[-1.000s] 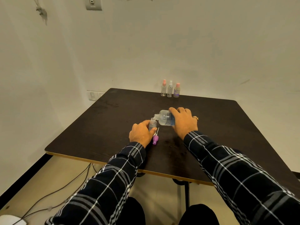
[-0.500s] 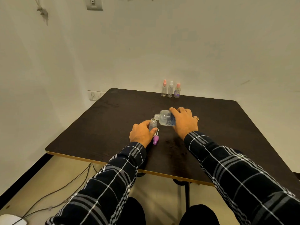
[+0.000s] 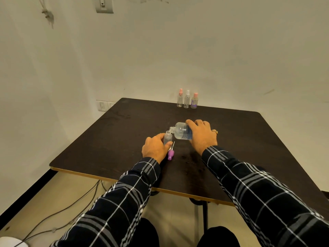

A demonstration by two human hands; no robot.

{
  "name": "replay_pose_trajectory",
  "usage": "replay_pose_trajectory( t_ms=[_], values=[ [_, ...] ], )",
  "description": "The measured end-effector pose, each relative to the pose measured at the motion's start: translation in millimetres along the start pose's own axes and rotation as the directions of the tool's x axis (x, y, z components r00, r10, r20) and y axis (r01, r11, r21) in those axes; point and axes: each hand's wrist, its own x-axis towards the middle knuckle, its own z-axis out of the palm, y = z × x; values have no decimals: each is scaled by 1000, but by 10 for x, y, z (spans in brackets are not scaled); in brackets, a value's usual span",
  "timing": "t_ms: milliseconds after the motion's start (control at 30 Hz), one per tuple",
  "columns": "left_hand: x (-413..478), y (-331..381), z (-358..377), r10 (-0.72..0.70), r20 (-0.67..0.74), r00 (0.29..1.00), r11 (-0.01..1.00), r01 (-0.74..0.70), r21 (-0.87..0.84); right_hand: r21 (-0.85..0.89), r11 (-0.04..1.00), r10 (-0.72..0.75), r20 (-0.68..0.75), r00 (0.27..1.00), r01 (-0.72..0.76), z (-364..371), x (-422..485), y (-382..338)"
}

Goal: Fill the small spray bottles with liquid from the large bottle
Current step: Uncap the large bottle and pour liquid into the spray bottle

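My right hand (image 3: 203,135) grips the large clear bottle (image 3: 181,131), tipped on its side with its open neck pointing left over the mouth of a small open spray bottle (image 3: 167,137). My left hand (image 3: 154,147) holds that small bottle upright on the dark table (image 3: 110,143). Its purple spray cap (image 3: 170,153), with its white dip tube, lies on the table just right of my left hand. Three capped small spray bottles (image 3: 187,99) stand in a row at the table's far edge.
The table sits in a corner of white walls. Wall sockets (image 3: 105,105) are beside its far left corner. Cables (image 3: 71,209) trail over the floor at lower left. The table's near edge (image 3: 106,178) runs across below my forearms.
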Motion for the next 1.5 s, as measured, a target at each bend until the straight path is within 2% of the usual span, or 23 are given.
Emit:
replay_pose_trajectory(
  t_ms=[1233,1367,1500],
  values=[
    [-11,16,-8,-16,7,1000,1000,16,15,19,1000,-16,25,1000,15,-52,-12,-4],
    [-23,1,-12,-2,-1,1000,1000,2,-2,71,997,-11,36,999,8,-43,-37,7],
    [-25,7,-19,11,-5,1000,1000,-11,4,231,972,20,83,996,-39,40,-71,36]
  ],
)
